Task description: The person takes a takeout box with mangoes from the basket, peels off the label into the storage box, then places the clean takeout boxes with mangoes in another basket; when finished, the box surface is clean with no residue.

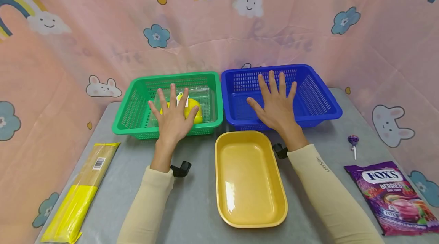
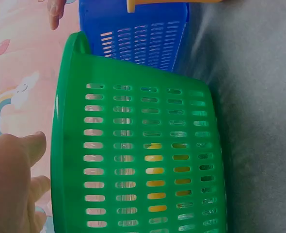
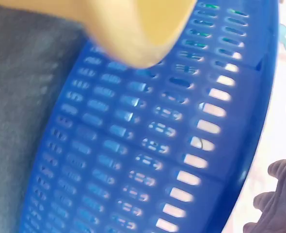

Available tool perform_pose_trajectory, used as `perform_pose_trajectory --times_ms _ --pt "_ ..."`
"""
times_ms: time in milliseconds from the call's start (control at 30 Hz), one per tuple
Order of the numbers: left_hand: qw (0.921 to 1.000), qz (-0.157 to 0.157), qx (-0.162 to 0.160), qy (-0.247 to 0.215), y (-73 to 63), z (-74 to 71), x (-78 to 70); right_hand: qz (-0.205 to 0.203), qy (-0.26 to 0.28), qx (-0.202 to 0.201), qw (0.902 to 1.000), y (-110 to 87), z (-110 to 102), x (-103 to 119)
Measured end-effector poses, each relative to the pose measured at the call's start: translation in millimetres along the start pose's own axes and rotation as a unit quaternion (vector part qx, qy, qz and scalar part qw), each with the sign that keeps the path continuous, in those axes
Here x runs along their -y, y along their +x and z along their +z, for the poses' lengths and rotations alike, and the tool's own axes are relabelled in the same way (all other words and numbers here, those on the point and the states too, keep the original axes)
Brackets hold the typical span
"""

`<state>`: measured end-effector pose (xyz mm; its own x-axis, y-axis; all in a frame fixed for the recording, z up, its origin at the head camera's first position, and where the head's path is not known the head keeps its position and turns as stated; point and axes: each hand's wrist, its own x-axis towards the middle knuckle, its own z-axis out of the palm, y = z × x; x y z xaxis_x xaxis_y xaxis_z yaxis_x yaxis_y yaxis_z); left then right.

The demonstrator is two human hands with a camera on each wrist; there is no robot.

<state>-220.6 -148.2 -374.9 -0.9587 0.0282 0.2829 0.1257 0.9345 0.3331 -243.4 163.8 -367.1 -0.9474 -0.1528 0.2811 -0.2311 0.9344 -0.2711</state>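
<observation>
Head view: grey table (image 1: 192, 202) backed by pink cartoon-printed backdrop (image 1: 103, 26).

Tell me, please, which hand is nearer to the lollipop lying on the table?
The right hand. It is spread over the blue basket, with the lollipop off to its right on the table. The left hand is over the green basket, much farther away.

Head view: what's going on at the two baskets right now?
A person holds both hands spread and open, gripping nothing. The left hand hovers over the green basket, which contains a clear plastic box with a yellow fruit. The right hand is over the blue basket. A yellow tray sits in front of the baskets.
</observation>
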Motion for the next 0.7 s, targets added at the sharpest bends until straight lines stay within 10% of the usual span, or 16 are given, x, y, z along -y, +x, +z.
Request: perform_pose_trajectory --times_ms 267,700 --pt "0.9990 -0.010 -0.005 -0.044 -1.1 -8.7 11.9 -0.044 0.110 0.045 0.9919 5.5 -6.9 8.7" --pt "0.9953 -0.020 -0.054 -0.078 -12.6 -18.1 58.0 -0.173 0.175 0.188 0.9509 30.3 2.9 58.6"
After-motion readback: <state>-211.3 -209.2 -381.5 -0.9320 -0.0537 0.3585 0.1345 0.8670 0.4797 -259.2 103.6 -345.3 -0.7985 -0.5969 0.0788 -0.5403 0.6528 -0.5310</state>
